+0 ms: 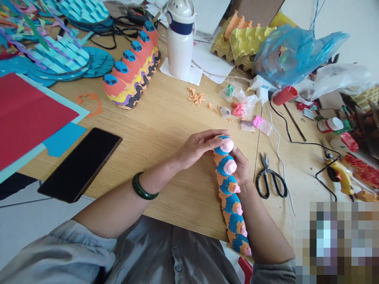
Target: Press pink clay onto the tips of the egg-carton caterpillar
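An egg carton strip point(230, 205) covered in orange and blue modelling clay runs from the table's front edge out to my hands. Pink clay caps point(227, 145) sit on its bumps; the far two are flattened wide, the nearer ones are small lumps. My left hand point(197, 148) grips the far end, its thumb on the pink clay of the farthest bump and its fingers behind. From the right side my right hand point(242, 167) supports the same end, its fingers partly hidden by the strip.
A finished-looking painted carton piece point(132, 67) stands at back left, near a white bottle point(180, 47). Scissors point(268, 175) lie to the right, beside a white cable point(278, 146). A phone point(81, 163) and red paper point(32, 118) lie left. Small clay packets point(238, 109) sit behind my hands.
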A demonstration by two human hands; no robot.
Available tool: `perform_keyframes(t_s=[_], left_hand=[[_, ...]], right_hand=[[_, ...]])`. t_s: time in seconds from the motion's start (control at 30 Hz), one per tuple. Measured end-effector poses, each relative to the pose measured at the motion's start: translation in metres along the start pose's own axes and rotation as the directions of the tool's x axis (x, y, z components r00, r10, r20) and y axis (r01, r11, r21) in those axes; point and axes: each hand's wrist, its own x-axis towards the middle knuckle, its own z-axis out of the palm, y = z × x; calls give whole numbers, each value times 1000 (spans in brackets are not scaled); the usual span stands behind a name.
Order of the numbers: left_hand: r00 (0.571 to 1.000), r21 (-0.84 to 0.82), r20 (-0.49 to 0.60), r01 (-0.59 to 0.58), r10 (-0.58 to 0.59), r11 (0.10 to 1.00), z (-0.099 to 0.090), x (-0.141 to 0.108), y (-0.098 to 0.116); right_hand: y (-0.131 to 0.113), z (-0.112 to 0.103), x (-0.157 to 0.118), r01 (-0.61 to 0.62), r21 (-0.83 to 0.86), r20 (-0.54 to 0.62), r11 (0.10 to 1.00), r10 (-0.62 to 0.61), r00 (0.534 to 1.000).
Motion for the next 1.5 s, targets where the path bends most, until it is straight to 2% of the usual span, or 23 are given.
perform_keyframes(t_s=[0.13,0.3,0.4,0.63,0.77,0.87,1.17,1.3,1.5], left_hand=[[998,-60,8,58,-57,997,-2,1,0],[997,-124,-7,82,-83,989,-3,3,-1],[995,-152,8,98,-98,984,-3,3,-2],[987,-165,122,122,-102,979,-2,0,2],[985,-182,143,123,-98,976,-3,0,2],[986,-179,135,122,-98,976,-3,0,3],[995,-119,14,96,-95,988,1,2,-1],[997,-99,15,82,-80,992,0,3,-1],[995,-151,37,95,-90,984,1,1,3]], right_hand=[[4,-2,0,76,-43,23,996,-75,997],[8,-2,0,181,-86,-15,980,-183,983],[8,-4,1,157,-76,-11,985,-159,987],[3,-13,2,118,-76,70,990,-113,991],[2,-15,1,138,-115,48,984,-133,990],[3,-15,1,132,-120,40,984,-128,991],[2,-10,1,96,-81,65,992,-91,994],[2,-10,1,102,-65,68,993,-98,993],[5,-12,2,109,-82,43,991,-106,993]])
